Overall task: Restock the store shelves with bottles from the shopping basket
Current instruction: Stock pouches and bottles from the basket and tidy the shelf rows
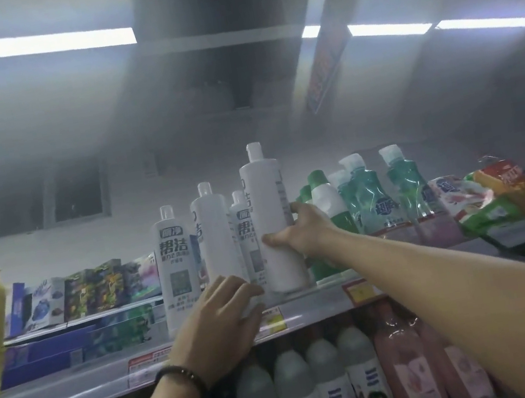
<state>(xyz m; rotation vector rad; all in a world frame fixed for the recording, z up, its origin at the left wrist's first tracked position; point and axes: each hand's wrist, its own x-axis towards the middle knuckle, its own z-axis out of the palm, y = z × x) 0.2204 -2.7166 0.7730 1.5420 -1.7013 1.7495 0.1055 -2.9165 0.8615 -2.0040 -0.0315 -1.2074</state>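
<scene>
Across the whole width, a grey top shelf [77, 386] with price tags along its front edge. At centre, a tall white bottle [266, 198], upright at the shelf front, gripped at mid-height by the right hand [298, 232], thumb across the front, fingers round the far side. Just to its left, a second white bottle [215, 234], also upright, held low down by the left hand [221, 324], fingers curled over its base. Further left, a labelled white bottle [177, 268], touched by neither of the hands. To the right, green-and-white bottles [324, 202], then teal bottles [367, 198]. Towards the far left, printed boxes [89, 290]. On the left wrist, a dark beaded bracelet [183, 375].
</scene>
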